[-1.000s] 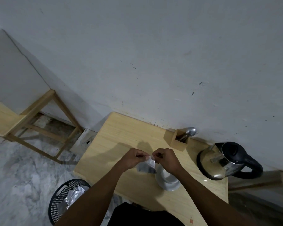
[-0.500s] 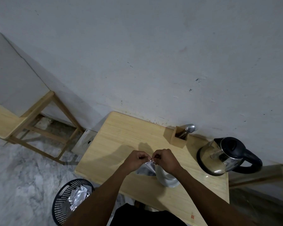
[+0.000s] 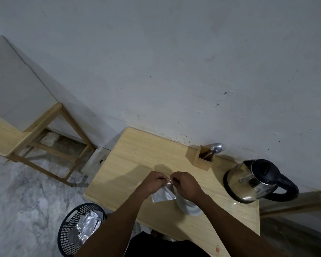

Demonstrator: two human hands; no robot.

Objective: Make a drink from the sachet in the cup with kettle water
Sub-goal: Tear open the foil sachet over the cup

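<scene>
Little has changed since a second ago. My left hand (image 3: pixel 153 183) and right hand (image 3: pixel 186 184) are still held close together in the lower middle of the frame, over the counter (image 3: pixel 137 154). The fingers (image 3: pixel 161 179) of both are still clamped on the top edge of the sachet (image 3: pixel 162 194), with the knuckles almost meeting. More of the sachet now shows below my left hand. The cup (image 3: pixel 188 207) is more hidden under my right wrist than it was, so I see only its white outer wall and a bit of rim, not the inside.

The sachet is a flat, pale silver rectangle. It hangs tilted from my pinch, and its lower corner is just beside the cup's left side. I cannot tell whether the top edge is torn yet.

The kettle (image 3: pixel 256 180), shiny steel with a black lid and handle, stands at the right end of the counter, well apart from my hands. A wooden holder (image 3: pixel 202 158) with a spoon (image 3: pixel 216 148) in it stands against the wall, between the kettle and my hands. At the lower left, a black basket (image 3: pixel 70 229) on the floor holds crumpled silver wrappers.
</scene>
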